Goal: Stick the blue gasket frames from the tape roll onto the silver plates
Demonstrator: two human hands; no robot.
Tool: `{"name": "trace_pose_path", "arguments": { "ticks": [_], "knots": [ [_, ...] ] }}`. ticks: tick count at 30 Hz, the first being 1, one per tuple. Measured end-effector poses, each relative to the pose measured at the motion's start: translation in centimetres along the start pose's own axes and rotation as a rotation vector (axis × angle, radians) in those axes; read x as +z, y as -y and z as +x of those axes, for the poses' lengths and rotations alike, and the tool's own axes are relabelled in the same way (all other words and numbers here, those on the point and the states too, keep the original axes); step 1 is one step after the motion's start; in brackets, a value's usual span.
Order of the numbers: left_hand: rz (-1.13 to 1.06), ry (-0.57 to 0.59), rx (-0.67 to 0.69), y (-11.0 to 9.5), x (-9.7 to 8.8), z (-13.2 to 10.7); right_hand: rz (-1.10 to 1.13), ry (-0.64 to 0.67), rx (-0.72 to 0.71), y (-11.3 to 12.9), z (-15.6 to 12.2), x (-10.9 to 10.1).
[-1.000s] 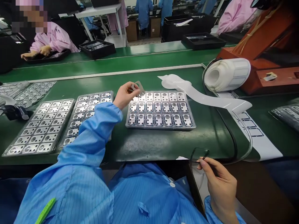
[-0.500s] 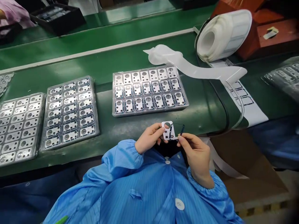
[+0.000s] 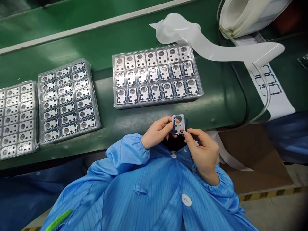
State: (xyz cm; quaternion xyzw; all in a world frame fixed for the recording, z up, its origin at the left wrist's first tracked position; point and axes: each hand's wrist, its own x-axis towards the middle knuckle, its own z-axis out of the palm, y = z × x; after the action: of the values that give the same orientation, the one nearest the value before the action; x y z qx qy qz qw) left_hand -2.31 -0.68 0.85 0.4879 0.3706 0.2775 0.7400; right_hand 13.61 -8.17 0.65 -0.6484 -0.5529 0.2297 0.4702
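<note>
Close to my chest, my left hand [image 3: 157, 131] pinches a small silvery metal plate [image 3: 179, 126] by its left side. The plate has a large round hole near the top and smaller holes below. My right hand [image 3: 203, 149] holds a thin dark frame-shaped gasket [image 3: 187, 123] at the plate's lower right corner. Dark blue edging runs along the plate's left and lower sides, while the gasket's right side stands slightly off the plate. Just beyond my hands, a clear plastic tray [image 3: 156, 102] carries rows of similar plates, many with dark edging.
Two more plate-filled trays, a middle one [image 3: 72, 136] and a far-left one [image 3: 36, 128], lie on the green bench [image 3: 108, 125]. A white roll [image 3: 255, 16], curled white strip [image 3: 216, 53] and backing sheet with dark frames [image 3: 282, 104] are right. Below sits a cardboard box [image 3: 255, 160].
The gasket, earlier slanting across the plate and stretched out to the right, now lies more along the plate's edges. My right hand is closer to the plate. The view has tilted down.
</note>
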Motion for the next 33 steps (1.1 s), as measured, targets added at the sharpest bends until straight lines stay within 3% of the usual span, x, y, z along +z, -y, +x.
{"name": "trace_pose_path", "arguments": {
  "ticks": [22, 33],
  "knots": [
    [-0.003, -0.001, 0.011, 0.09, 0.04, -0.01, -0.133, -0.035, -0.101, 0.5, 0.25, -0.05],
    [0.003, -0.008, 0.032, 0.04, 0.03, 0.04, -0.278, -0.097, -0.339, 0.69, 0.12, 0.15]
  ]
}}
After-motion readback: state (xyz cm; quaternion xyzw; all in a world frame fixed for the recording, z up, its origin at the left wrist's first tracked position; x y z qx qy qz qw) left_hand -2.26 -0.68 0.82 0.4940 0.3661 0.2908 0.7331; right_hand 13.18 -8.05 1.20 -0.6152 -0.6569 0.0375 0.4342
